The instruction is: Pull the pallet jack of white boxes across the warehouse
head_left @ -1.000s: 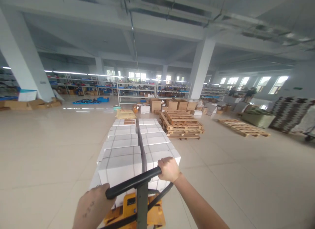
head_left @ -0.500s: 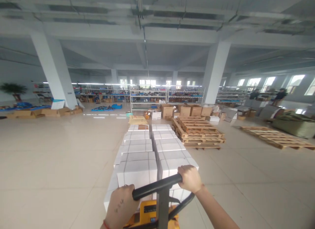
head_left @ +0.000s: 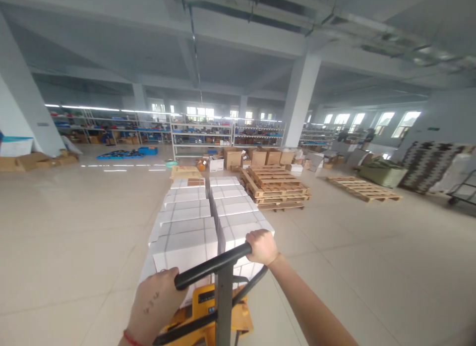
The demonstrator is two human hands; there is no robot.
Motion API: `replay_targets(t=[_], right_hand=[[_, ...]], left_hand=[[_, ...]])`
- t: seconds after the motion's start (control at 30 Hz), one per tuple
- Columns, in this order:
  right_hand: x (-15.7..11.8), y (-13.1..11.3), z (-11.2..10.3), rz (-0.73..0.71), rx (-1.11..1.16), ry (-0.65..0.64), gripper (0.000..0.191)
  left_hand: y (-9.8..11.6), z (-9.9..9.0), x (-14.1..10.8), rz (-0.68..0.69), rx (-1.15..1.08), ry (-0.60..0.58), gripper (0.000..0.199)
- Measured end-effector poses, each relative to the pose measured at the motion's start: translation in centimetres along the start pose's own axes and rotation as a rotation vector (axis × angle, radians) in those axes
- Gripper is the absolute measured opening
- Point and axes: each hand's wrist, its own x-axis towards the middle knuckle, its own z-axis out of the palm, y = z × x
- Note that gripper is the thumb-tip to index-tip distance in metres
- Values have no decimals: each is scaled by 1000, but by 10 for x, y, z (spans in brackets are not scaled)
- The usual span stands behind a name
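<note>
Two bare forearms reach forward from the bottom of the view, the left hand low and close to the body, the right hand higher and farther ahead. Both hands are closed into fists, knuckles up, fingers curled under and out of sight. The left wrist wears a thin red band, and small dark markings show on the back of that hand.

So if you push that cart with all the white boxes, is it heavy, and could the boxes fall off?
Probably heavy: the white boxes sit in two long rows, and both hands, left hand and right hand, grip the black handle. It likely rolls easily on the smooth tiled floor. The boxes look strapped and tightly packed, so tipping seems unlikely.
</note>
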Motion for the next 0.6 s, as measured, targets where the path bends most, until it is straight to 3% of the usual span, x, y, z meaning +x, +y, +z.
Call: replay_targets(t=[0.33,0.6], right_hand=[[51,4,30,20,-31,-66,13],[90,9,60,30,-30,-49,12]], left_hand=[[-28,1,54,40,77,13,33],[-44,-2,104,-18,23,-9,29]])
